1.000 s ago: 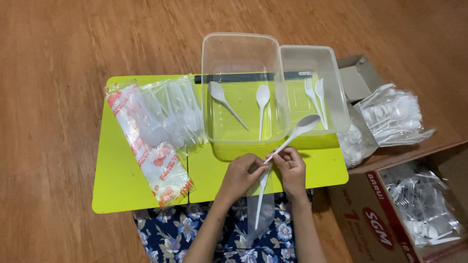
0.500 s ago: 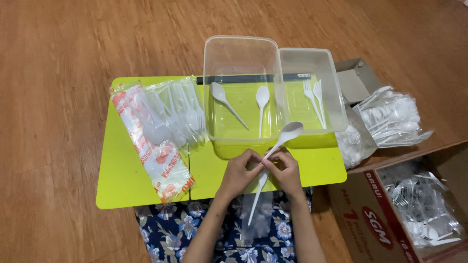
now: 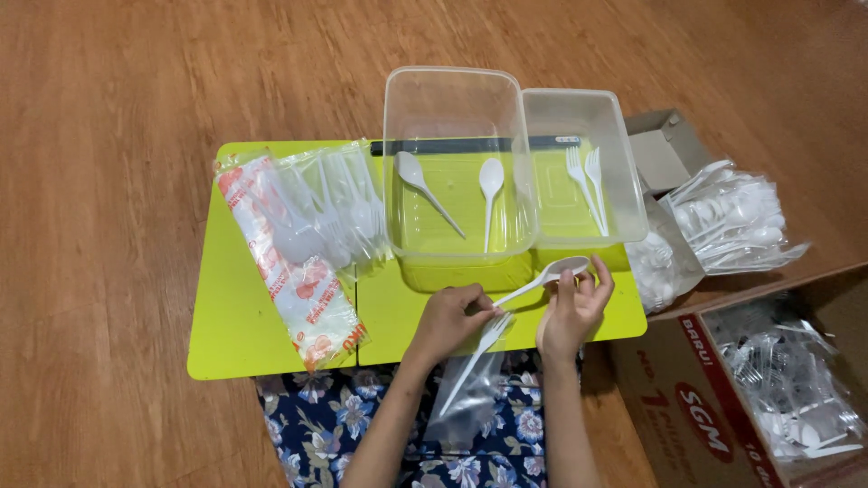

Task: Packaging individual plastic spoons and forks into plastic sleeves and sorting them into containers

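Spoon [image 3: 551, 271], white plastic, light, stiff, slippery: right hand [image 3: 571, 312] pinches handle. Left hand [image 3: 449, 318] pinches fork [image 3: 477, 348], tines at 1 o'clock.

One head-worn camera is looking steeply down from above the seated person, facing twelve o'clock across the yellow table [image 3: 271, 334]. It is sitting fairly high, taking in floor [image 3: 108, 136] all around; hands entering at six o'clock.

On your yellow-green counter [image 3: 271, 348] you have two clear tubs [image 3: 452, 99], one with two white spoons [image 3: 489, 181], one with two forks [image 3: 583, 176]. A cutlery bag [image 3: 289, 253] lies at left; a cardboard box [image 3: 723, 407] stands at right.
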